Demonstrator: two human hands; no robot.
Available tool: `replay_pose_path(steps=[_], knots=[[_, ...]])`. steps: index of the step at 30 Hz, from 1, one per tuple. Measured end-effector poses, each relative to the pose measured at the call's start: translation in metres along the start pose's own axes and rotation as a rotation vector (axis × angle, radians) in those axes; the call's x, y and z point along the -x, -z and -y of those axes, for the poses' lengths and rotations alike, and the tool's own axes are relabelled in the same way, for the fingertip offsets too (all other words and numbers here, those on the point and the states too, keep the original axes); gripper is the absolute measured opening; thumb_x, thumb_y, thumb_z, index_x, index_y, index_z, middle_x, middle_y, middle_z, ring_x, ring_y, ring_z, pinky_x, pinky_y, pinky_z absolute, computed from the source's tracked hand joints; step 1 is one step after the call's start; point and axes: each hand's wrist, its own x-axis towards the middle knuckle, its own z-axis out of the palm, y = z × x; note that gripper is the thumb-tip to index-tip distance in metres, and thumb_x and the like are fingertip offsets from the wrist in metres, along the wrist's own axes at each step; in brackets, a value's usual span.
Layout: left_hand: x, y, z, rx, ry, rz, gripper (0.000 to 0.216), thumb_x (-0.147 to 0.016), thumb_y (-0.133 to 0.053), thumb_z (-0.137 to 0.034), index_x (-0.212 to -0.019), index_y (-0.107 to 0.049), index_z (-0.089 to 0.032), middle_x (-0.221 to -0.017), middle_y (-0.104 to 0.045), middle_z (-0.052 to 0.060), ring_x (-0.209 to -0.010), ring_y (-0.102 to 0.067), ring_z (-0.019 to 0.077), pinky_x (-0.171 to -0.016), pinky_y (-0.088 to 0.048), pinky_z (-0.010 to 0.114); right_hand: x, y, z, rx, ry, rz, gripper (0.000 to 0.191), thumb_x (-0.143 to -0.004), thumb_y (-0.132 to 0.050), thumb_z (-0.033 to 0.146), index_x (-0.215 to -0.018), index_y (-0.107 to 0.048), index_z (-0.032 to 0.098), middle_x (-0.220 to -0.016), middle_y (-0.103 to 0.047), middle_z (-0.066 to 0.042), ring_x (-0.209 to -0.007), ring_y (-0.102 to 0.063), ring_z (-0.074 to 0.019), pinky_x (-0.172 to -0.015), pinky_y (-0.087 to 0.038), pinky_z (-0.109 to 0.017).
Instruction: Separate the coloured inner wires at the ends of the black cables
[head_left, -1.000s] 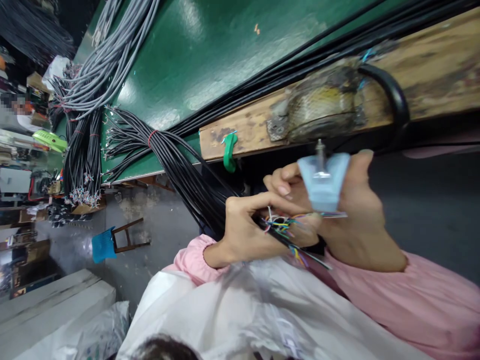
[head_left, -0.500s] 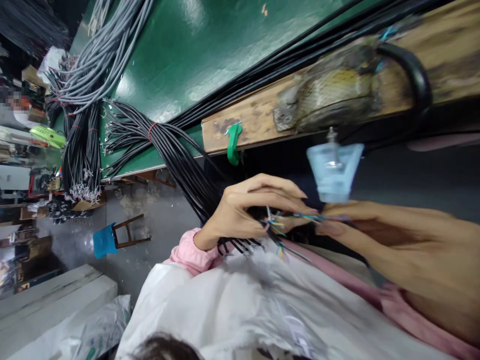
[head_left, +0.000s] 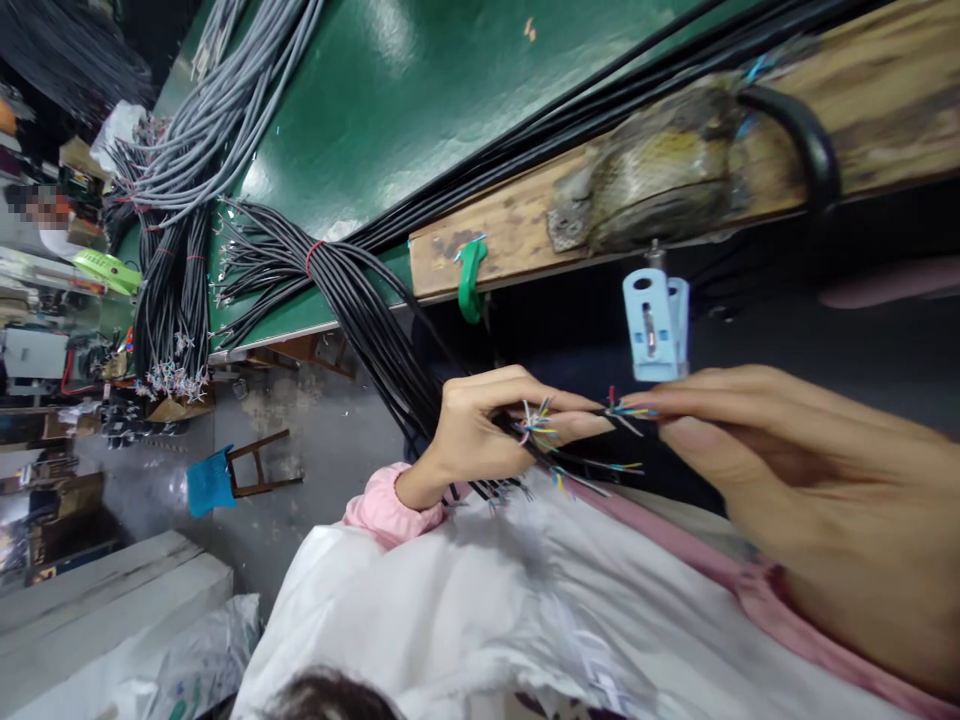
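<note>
My left hand (head_left: 480,430) is closed around the stripped ends of a black cable bundle (head_left: 375,320) that hangs off the green table (head_left: 420,100). Coloured inner wires (head_left: 536,425) fan out at its fingertips. My right hand (head_left: 757,470) comes in from the right with thumb and fingers pinched on a small tuft of coloured wire ends (head_left: 628,410), a short gap from the left hand. A light blue clip-like tool (head_left: 656,312) hangs from the wooden table edge (head_left: 862,110) just above my fingers. A white plastic sheet (head_left: 487,610) covers my lap.
Grey cable bundles (head_left: 217,110) and more black bundles (head_left: 169,300) lie on the table's far end. A green hook (head_left: 471,280) sticks out of the wooden edge. A small stool with a blue seat (head_left: 225,478) stands on the floor. White boxes (head_left: 97,610) sit lower left.
My right hand let go of the blue tool, dropped below it and pinched the wire ends, then drew them slightly right. The tool swung and now hangs edge-on. My left hand kept its hold.
</note>
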Motion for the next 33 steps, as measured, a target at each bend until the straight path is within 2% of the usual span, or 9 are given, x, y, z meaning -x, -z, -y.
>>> replay_pose_path(steps=[3,7,11,14,17,21,27,30,33], knots=[[0.001,-0.001,0.002,0.01,0.017,0.02,0.049,-0.083,-0.067,-0.058,-0.076,-0.076,-0.011,-0.065,-0.064,0.005,-0.052,-0.048,0.0049,-0.048,-0.036,0.018,0.003,-0.002,-0.001,-0.033,-0.005,0.007,0.01,-0.091,-0.063,0.022,-0.092,-0.068,0.03,-0.086,-0.069,-0.002,-0.072,-0.063,-0.0137,-0.061,-0.052,-0.028],[0.004,-0.001,0.007,0.057,-0.053,0.005,0.039,-0.083,-0.07,-0.048,-0.078,-0.075,-0.01,-0.064,-0.063,0.004,-0.051,-0.048,0.0054,-0.046,-0.034,0.019,0.004,-0.01,-0.003,-0.078,-0.014,-0.026,0.009,-0.087,-0.07,0.023,-0.093,-0.068,0.03,-0.085,-0.068,-0.001,-0.068,-0.061,-0.013,-0.057,-0.05,-0.028],[0.007,0.0,0.009,-0.029,0.035,0.091,0.025,-0.077,-0.078,-0.035,-0.08,-0.076,-0.01,-0.066,-0.064,0.005,-0.053,-0.047,0.0064,-0.049,-0.036,0.021,-0.001,-0.009,0.0,0.005,0.006,-0.019,0.012,-0.089,-0.065,0.016,-0.083,-0.064,0.027,-0.079,-0.067,0.0,-0.07,-0.061,-0.0122,-0.06,-0.05,-0.027],[0.008,0.002,0.007,-0.066,0.007,0.108,0.011,-0.073,-0.077,-0.02,-0.081,-0.076,-0.011,-0.067,-0.065,0.003,-0.053,-0.048,0.0056,-0.05,-0.037,0.019,-0.004,-0.001,-0.002,0.122,0.112,0.009,0.013,-0.089,-0.065,0.014,-0.083,-0.061,0.025,-0.077,-0.064,0.0,-0.066,-0.059,-0.0103,-0.06,-0.048,-0.026],[0.005,0.004,0.002,-0.022,-0.086,0.092,0.006,-0.077,-0.071,-0.014,-0.081,-0.073,-0.01,-0.071,-0.067,0.002,-0.055,-0.051,0.0046,-0.051,-0.038,0.017,-0.009,0.0,-0.013,0.188,0.317,0.023,0.012,-0.091,-0.062,0.014,-0.084,-0.058,0.023,-0.074,-0.062,-0.001,-0.065,-0.057,-0.0106,-0.057,-0.046,-0.026],[0.001,0.005,-0.006,0.033,-0.097,0.055,0.02,-0.087,-0.067,-0.027,-0.079,-0.072,-0.01,-0.068,-0.067,0.003,-0.055,-0.054,0.0045,-0.052,-0.041,0.016,-0.014,-0.011,-0.03,0.1,0.433,-0.037,0.014,-0.093,-0.057,0.015,-0.081,-0.054,0.022,-0.067,-0.057,-0.001,-0.056,-0.053,-0.0108,-0.048,-0.04,-0.024],[-0.001,0.002,-0.011,0.075,-0.032,-0.068,0.039,-0.084,-0.071,-0.046,-0.071,-0.07,-0.01,-0.061,-0.064,0.001,-0.049,-0.05,0.0023,-0.048,-0.038,0.013,-0.006,-0.015,-0.03,-0.07,0.128,-0.093,0.008,-0.091,-0.062,0.023,-0.084,-0.064,0.026,-0.077,-0.065,-0.004,-0.067,-0.062,-0.0157,-0.055,-0.048,-0.029],[0.001,0.0,-0.007,0.063,0.017,-0.038,0.046,-0.08,-0.072,-0.055,-0.071,-0.071,-0.01,-0.061,-0.063,0.001,-0.047,-0.047,0.0018,-0.046,-0.036,0.014,-0.001,-0.013,-0.022,-0.142,0.045,-0.011,0.006,-0.091,-0.063,0.026,-0.09,-0.069,0.027,-0.083,-0.068,-0.004,-0.069,-0.064,-0.0154,-0.055,-0.049,-0.028],[0.005,-0.002,-0.001,0.082,0.163,0.019,0.056,-0.073,-0.072,-0.067,-0.074,-0.07,-0.01,-0.066,-0.065,0.003,-0.05,-0.048,0.0037,-0.048,-0.04,0.018,-0.001,-0.013,-0.016,-0.123,0.036,-0.04,0.008,-0.087,-0.066,0.019,-0.085,-0.069,0.026,-0.079,-0.068,-0.002,-0.065,-0.063,-0.0135,-0.056,-0.05,-0.027]])
